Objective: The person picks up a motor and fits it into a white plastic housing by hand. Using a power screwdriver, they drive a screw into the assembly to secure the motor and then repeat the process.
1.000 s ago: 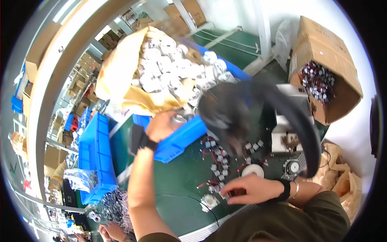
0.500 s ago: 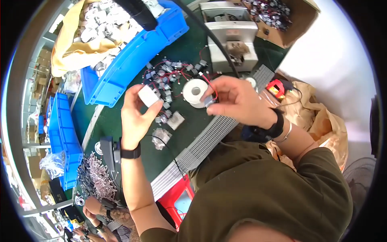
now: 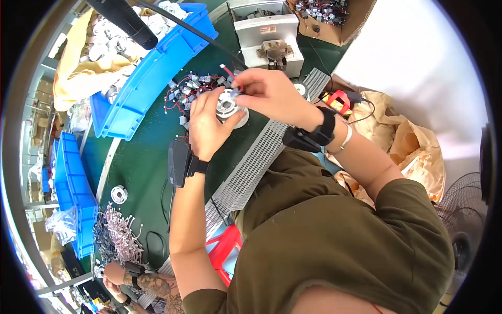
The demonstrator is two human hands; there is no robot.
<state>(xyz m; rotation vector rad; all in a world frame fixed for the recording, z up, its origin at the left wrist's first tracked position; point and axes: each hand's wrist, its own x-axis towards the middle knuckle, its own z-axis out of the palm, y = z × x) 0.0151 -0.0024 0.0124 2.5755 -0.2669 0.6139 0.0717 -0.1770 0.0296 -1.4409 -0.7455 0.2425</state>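
Over the green table, my left hand is closed round the rim of a white round plastic housing with an open, slotted inside. Underneath it shows the edge of a white disc; whether the two touch I cannot tell. My right hand pinches a small grey block-shaped part at the housing's upper right edge. A red wire with a white plug sticks up from those fingers. Just beyond my left hand lies a heap of small grey parts with red wires, partly hidden by the fingers.
A blue bin of white parts stands far left. At the back are a grey metal fixture and a cardboard box. A perforated metal strip runs along the near edge. Another person's hand is at lower left.
My left hand has come in toward the right hand, with the white part now turned to show its open inside, above the disc. My right hand has brought the grey part to it. The view has shifted.
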